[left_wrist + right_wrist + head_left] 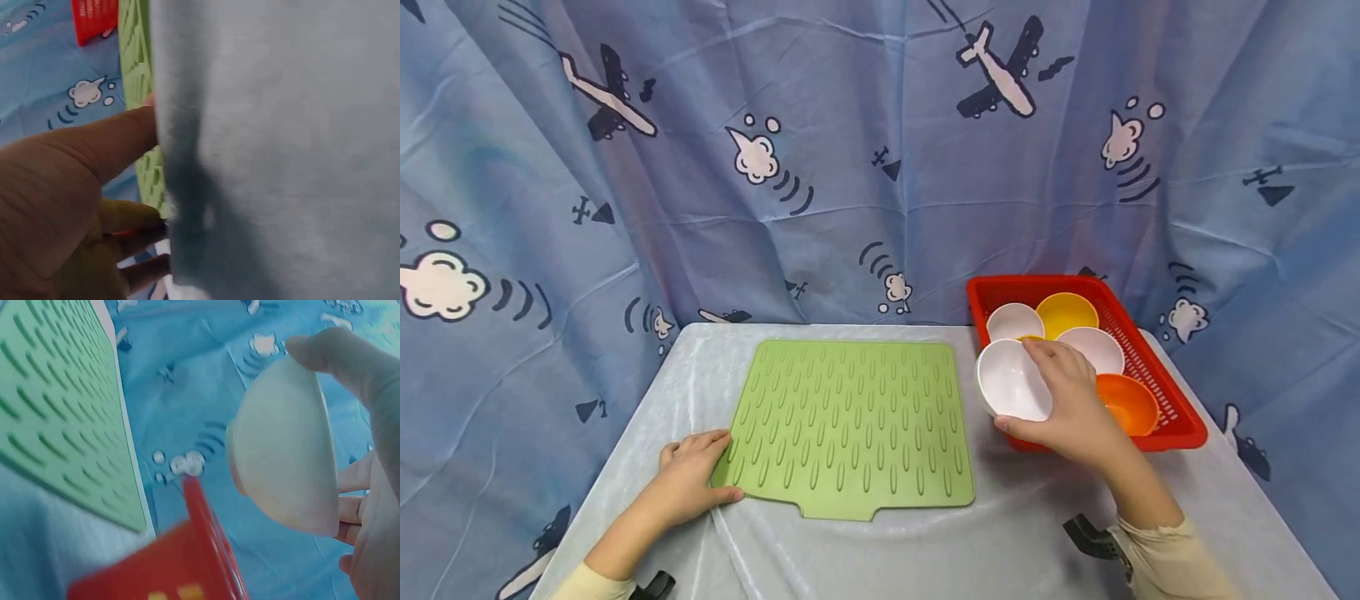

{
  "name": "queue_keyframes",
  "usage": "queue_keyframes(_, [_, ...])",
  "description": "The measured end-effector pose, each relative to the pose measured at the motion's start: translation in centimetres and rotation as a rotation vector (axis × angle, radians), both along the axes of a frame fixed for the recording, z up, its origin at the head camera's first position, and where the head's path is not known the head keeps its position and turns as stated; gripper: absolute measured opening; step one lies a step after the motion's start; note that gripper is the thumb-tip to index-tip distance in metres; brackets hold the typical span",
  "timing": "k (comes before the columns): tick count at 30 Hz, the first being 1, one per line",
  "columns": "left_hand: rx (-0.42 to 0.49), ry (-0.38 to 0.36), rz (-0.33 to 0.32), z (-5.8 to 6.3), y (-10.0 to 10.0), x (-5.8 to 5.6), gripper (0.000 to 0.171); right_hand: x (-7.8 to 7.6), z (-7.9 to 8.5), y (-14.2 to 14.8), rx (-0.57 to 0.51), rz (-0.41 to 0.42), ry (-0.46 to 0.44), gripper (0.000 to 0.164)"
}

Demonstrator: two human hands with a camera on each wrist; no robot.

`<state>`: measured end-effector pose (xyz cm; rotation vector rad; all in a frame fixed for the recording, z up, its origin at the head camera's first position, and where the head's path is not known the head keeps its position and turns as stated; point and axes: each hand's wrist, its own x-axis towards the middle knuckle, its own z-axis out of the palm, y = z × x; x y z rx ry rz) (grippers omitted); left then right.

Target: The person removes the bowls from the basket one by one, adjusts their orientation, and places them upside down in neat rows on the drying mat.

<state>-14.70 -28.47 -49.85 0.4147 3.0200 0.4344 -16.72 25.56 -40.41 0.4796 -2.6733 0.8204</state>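
A white bowl (1011,379) is gripped by its rim between the thumb and fingers of my right hand (1071,408). The bowl is tilted on its side, its inside facing me, and overlaps the near left edge of the red basket (1189,437) in the head view. The right wrist view shows the bowl's rounded underside and foot (281,450). At the left, my left hand (681,483) rests at the edge of a green ridged mat (842,417), its thumb on the near left corner and its fingers extended along the left side.
The basket holds several bowls: a white one (1015,321) and a yellow one (1067,313) at the back, another white one (1097,350), and an orange one (1127,404) nearer me. A pale cloth (940,550) covers the table. Behind hangs a blue airplane-print curtain (820,225).
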Motion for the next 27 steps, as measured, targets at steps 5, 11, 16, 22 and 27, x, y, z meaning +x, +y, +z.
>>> queue_keyframes(5, [-0.004,-0.035,-0.020,1.1,0.2,-0.8,0.099,0.4,-0.5,-1.8,0.026,0.059,0.032,0.108])
queue_keyframes(11, [0.155,-0.033,-0.033,2.9,1.7,-2.0,0.092,0.8,-1.2,-3.7,0.047,0.114,0.040,0.112])
queue_keyframes(16, [0.371,-0.061,-0.090,4.0,5.3,-2.5,0.085,1.3,-2.1,-5.0,0.042,0.169,0.072,0.111])
queue_keyframes(22, [0.577,-0.136,-0.180,5.5,10.1,-2.1,0.076,1.9,-3.1,-6.4,0.068,0.221,0.089,0.109])
queue_keyframes(27, [0.735,-0.213,-0.253,5.6,13.6,-1.7,0.065,2.1,-3.7,-7.2,0.089,0.243,0.116,0.110])
